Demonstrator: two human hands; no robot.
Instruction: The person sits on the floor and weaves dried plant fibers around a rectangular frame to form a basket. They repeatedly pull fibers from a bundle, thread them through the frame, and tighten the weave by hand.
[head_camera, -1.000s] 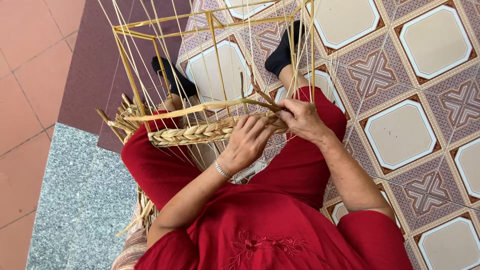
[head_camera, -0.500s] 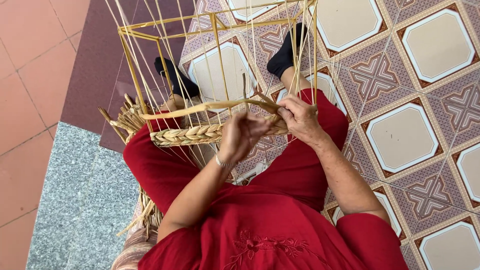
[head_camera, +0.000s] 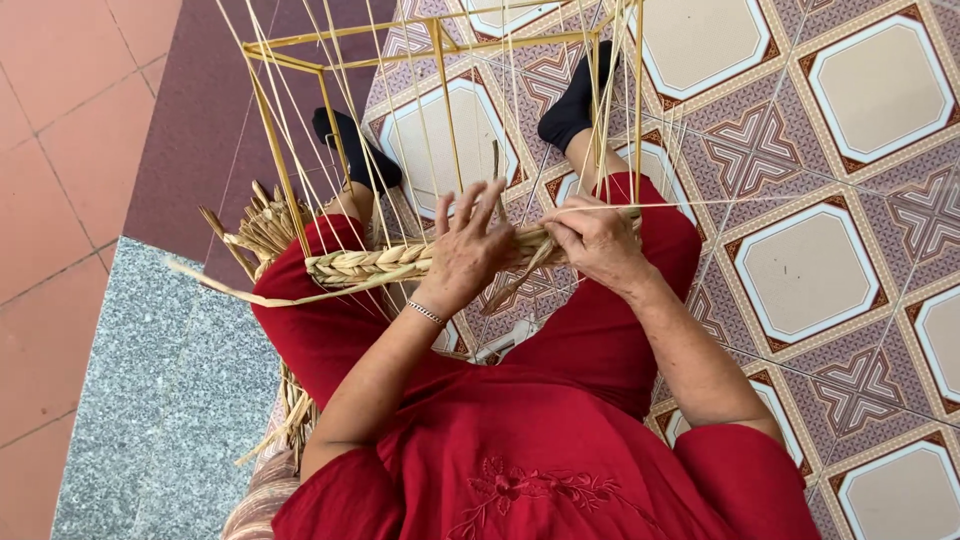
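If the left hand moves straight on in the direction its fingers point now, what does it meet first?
Probably the thin upright strands of the frame: the left hand rests on the woven braid, fingers pointing up-frame into them. Depth is unclear.

Pale plaited straw band (head_camera: 370, 263), horizontal across knees

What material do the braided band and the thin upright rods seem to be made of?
Braided band: probably dried grass or straw, matte pale yellow-green, with flat fibrous strands plaited together. Upright rods: likely bamboo or cane, smooth, golden, straight and stiff. The exact plant cannot be told.
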